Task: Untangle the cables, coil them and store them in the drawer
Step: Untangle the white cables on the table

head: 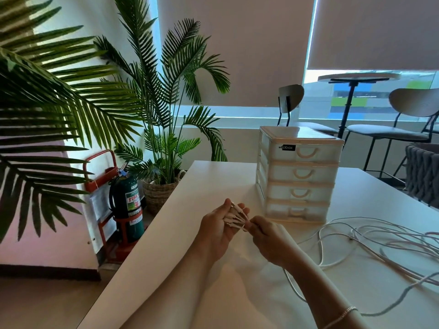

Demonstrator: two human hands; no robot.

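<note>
My left hand (219, 224) is raised above the white table (190, 233), and a thin white cable (235, 218) is wound in several turns around its fingers. My right hand (268, 238) pinches the strand of that cable just to the right of the left fingers. More loose white cables (370, 236) lie tangled on the table to the right, trailing toward the right edge. A white drawer unit (297, 176) with several drawers, all pushed in, stands just behind my hands.
Palm plants (164, 119) in a basket stand left of the table beside a green fire extinguisher (129, 200). Chairs (408, 115) and a round high table are behind by the window. A dark woven basket (425, 172) sits at the right edge.
</note>
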